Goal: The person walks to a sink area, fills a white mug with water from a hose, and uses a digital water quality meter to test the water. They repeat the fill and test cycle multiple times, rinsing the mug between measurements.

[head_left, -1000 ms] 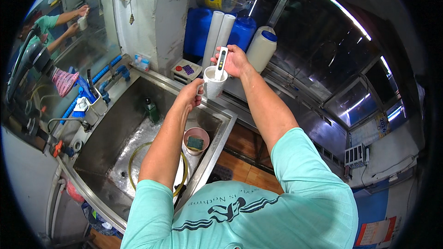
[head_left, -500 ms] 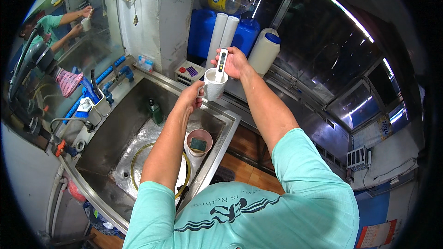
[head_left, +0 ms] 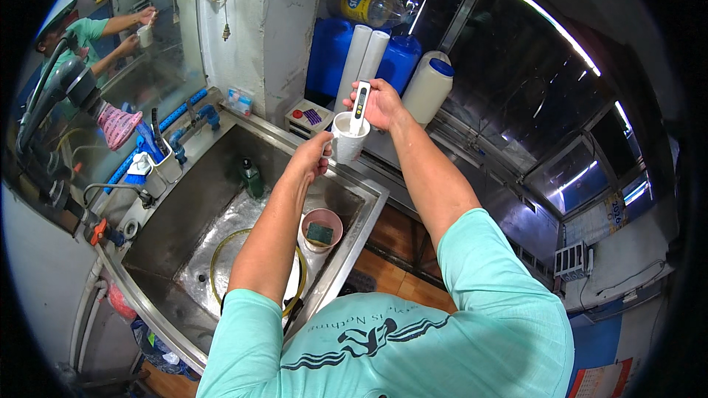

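My left hand [head_left: 313,155] is closed on the handle of a white mug [head_left: 346,148], held upright over the far corner of the sink. My right hand [head_left: 380,107] grips a slim white pen-like meter [head_left: 361,101] with a small dark display and buttons. The meter stands nearly upright, its lower end down inside the mug; the mug's contents are too small to make out.
The steel sink [head_left: 158,250] holds a green bottle [head_left: 252,181], a hose, and a pink bowl [head_left: 332,217] with a sponge. A tap and brushes line its left ledge, below a mirror. Behind stand blue jugs [head_left: 402,59], white tubes [head_left: 354,55] and a pale jug [head_left: 428,92].
My hands, the mug and the meter appear slightly lower and farther right, along with the surroundings, as the view shifts. Both hands keep their holds.
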`<state>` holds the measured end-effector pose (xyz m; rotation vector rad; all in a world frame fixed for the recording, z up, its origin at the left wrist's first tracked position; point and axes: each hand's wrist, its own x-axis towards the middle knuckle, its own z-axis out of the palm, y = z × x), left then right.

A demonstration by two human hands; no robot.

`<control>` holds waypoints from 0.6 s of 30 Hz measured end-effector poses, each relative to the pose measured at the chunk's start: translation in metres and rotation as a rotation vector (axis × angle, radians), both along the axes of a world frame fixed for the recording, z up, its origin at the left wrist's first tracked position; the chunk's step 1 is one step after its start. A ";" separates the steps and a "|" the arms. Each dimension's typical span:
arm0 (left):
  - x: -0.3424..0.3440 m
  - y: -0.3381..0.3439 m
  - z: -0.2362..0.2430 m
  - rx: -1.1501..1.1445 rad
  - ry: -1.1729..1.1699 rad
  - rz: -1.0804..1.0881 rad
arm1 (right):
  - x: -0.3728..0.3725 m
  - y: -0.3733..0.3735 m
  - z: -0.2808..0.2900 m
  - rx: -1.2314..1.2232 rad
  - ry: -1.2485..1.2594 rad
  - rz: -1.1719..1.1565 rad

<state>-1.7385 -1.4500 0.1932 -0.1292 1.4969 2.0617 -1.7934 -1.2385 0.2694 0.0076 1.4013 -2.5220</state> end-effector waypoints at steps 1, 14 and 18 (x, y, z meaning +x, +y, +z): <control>0.000 0.001 0.000 -0.004 0.002 0.016 | 0.000 0.000 0.000 -0.006 0.009 0.008; 0.007 -0.001 0.007 0.008 0.016 0.023 | 0.003 -0.003 0.001 0.001 -0.010 -0.025; 0.007 -0.001 0.007 0.002 0.006 0.018 | 0.003 -0.001 0.001 -0.001 -0.012 -0.017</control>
